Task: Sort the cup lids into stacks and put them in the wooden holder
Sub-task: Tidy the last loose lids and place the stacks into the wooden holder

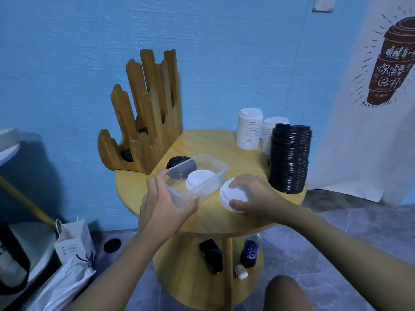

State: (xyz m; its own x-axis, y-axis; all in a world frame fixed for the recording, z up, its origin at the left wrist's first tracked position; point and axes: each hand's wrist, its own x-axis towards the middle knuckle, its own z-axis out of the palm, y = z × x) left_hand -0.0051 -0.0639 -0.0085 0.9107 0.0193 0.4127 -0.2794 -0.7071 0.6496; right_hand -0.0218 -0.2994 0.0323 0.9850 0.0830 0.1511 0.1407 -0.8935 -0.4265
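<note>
My left hand (pixel 165 202) grips the near corner of a clear plastic tub (pixel 219 170) that holds one white lid (pixel 198 179). A black lid (pixel 179 162) lies just behind the tub. My right hand (pixel 253 193) pinches a white lid (pixel 226 196) that rests on the round wooden table (pixel 215 218). At the table's back left stands the wooden holder (pixel 146 113), with a dark lid (pixel 127 154) low in one slot. At the back right are two stacks of white lids (pixel 249 129) and a tall stack of black lids (pixel 289 158).
A blue wall is close behind the table. A white banner (pixel 368 108) hangs at the right. On the floor lie a black lid (pixel 112 245) and paper and plastic bags (pixel 71 261). A bottle (pixel 250 251) and a dark object (pixel 211 254) sit on the table's lower shelf.
</note>
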